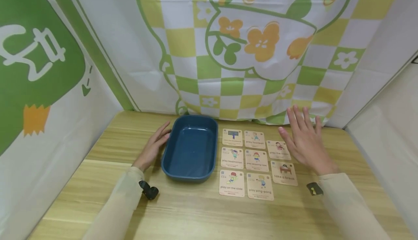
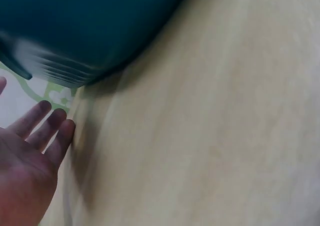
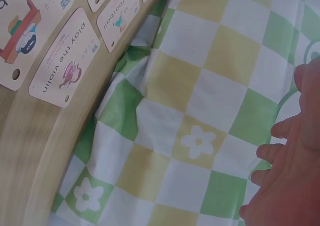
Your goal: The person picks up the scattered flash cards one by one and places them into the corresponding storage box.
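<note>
A dark blue plastic tray (image 1: 189, 153) with rounded corners stands on the wooden table, nothing inside it. My left hand (image 1: 152, 147) is at the tray's left side, fingers extended and holding nothing; whether its fingertips touch the wall, I cannot tell. To the right of the tray, picture cards lie face up in rows, among them "play football" (image 1: 254, 139), "play on the slide" (image 1: 231, 183) and "take a break" (image 1: 284, 173). My right hand (image 1: 305, 142) is raised with spread fingers, just right of the "play the violin" card (image 1: 278, 150), and it grips nothing.
Behind the table hangs a checkered cloth (image 1: 209, 87) with flowers, its lower edge reaching the table's back edge. A white and green panel (image 1: 39, 51) rises on the left, a pale wall (image 1: 388, 124) on the right. Bare wooden tabletop (image 1: 209, 218) lies in front of the cards.
</note>
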`<action>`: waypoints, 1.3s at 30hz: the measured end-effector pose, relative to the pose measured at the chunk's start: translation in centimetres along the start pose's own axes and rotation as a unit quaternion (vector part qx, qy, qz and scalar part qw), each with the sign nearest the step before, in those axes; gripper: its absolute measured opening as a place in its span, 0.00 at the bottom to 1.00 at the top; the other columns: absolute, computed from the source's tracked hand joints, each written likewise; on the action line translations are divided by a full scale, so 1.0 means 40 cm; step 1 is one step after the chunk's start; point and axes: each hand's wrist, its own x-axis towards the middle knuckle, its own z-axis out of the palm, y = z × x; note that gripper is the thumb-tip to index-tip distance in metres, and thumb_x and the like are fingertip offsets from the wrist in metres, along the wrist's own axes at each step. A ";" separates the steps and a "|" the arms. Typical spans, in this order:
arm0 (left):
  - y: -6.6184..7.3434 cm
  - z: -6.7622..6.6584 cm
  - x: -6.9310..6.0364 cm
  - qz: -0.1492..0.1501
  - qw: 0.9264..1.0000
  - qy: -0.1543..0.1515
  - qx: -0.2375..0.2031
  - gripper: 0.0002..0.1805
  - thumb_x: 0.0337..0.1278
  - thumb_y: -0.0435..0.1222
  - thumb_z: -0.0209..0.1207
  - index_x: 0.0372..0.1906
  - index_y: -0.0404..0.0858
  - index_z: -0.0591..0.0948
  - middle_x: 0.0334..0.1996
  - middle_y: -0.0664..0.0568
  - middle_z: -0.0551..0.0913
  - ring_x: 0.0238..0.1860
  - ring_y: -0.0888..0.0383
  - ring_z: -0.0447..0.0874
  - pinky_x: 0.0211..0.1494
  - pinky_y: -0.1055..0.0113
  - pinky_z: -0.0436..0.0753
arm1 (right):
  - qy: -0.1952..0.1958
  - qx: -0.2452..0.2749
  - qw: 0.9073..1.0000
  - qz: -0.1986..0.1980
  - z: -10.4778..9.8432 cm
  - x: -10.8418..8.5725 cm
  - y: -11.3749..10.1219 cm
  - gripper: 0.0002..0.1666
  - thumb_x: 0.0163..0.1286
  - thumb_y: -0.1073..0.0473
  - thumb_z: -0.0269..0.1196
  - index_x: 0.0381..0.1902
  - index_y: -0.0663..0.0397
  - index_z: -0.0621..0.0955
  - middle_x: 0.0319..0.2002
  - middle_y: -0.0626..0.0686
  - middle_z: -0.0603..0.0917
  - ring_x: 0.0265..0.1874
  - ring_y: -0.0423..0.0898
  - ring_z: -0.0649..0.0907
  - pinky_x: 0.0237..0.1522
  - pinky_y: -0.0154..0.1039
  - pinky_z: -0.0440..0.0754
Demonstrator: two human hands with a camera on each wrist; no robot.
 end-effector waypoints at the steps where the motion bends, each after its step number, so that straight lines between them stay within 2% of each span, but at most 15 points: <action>1: -0.003 0.000 0.000 0.002 1.000 -0.001 -0.005 0.30 0.83 0.39 0.43 0.82 0.45 0.53 0.76 0.32 0.57 0.76 0.38 0.55 0.77 0.43 0.54 | 0.000 0.001 1.000 0.000 0.001 0.000 0.000 0.43 0.83 0.38 0.38 0.82 0.56 0.41 0.81 0.56 0.36 0.78 0.54 0.31 0.72 0.63 0.22; 9: -0.026 -0.009 -0.001 0.001 0.998 -0.011 -0.063 0.31 0.84 0.42 0.38 0.82 0.39 0.49 0.75 0.29 0.58 0.74 0.36 0.58 0.76 0.43 0.56 | -0.001 0.006 1.000 -0.001 0.007 -0.001 -0.004 0.43 0.83 0.38 0.38 0.82 0.55 0.42 0.81 0.56 0.36 0.78 0.54 0.31 0.72 0.65 0.23; 19: -0.035 -0.012 0.004 -0.008 0.994 -0.013 -0.104 0.29 0.84 0.39 0.31 0.82 0.40 0.48 0.71 0.26 0.63 0.71 0.38 0.63 0.74 0.54 0.63 | -0.002 0.006 1.000 -0.001 0.009 -0.003 -0.003 0.43 0.83 0.38 0.39 0.83 0.54 0.43 0.81 0.55 0.36 0.78 0.54 0.32 0.72 0.69 0.28; 25: -0.037 -0.007 0.008 -0.014 0.995 -0.013 -0.100 0.29 0.84 0.41 0.33 0.82 0.40 0.51 0.71 0.27 0.64 0.70 0.41 0.66 0.71 0.60 0.65 | -0.001 0.010 1.000 0.000 0.010 -0.002 -0.003 0.42 0.83 0.38 0.39 0.83 0.55 0.45 0.81 0.55 0.36 0.78 0.54 0.32 0.72 0.69 0.27; 29: -0.039 -0.005 0.009 -0.009 0.995 -0.015 -0.094 0.30 0.83 0.43 0.37 0.81 0.38 0.53 0.75 0.33 0.60 0.72 0.40 0.64 0.70 0.64 0.67 | 0.001 0.011 1.000 -0.001 0.009 -0.003 -0.004 0.42 0.83 0.38 0.40 0.83 0.55 0.45 0.81 0.55 0.36 0.78 0.54 0.32 0.72 0.68 0.26; 33: -0.042 -0.003 0.011 -0.009 0.996 -0.017 -0.087 0.30 0.83 0.43 0.42 0.80 0.37 0.56 0.78 0.41 0.57 0.72 0.50 0.65 0.69 0.70 0.67 | 0.001 0.012 1.000 -0.004 0.007 -0.002 -0.005 0.42 0.83 0.38 0.40 0.83 0.52 0.44 0.81 0.55 0.36 0.78 0.54 0.32 0.72 0.68 0.27; 36: -0.045 -0.005 0.010 -0.010 0.997 -0.019 -0.075 0.30 0.82 0.42 0.44 0.80 0.36 0.59 0.77 0.40 0.59 0.69 0.57 0.68 0.68 0.74 0.68 | 0.000 0.011 1.000 -0.004 0.007 -0.003 -0.005 0.42 0.83 0.38 0.40 0.83 0.52 0.43 0.81 0.55 0.36 0.78 0.54 0.32 0.72 0.69 0.28; 39: -0.046 -0.007 0.008 -0.014 0.998 -0.024 -0.063 0.28 0.82 0.40 0.44 0.79 0.38 0.61 0.76 0.40 0.61 0.69 0.56 0.68 0.67 0.77 0.68 | -0.002 0.013 1.000 -0.003 0.007 -0.005 -0.005 0.42 0.83 0.38 0.40 0.83 0.52 0.43 0.81 0.55 0.36 0.78 0.54 0.32 0.72 0.69 0.27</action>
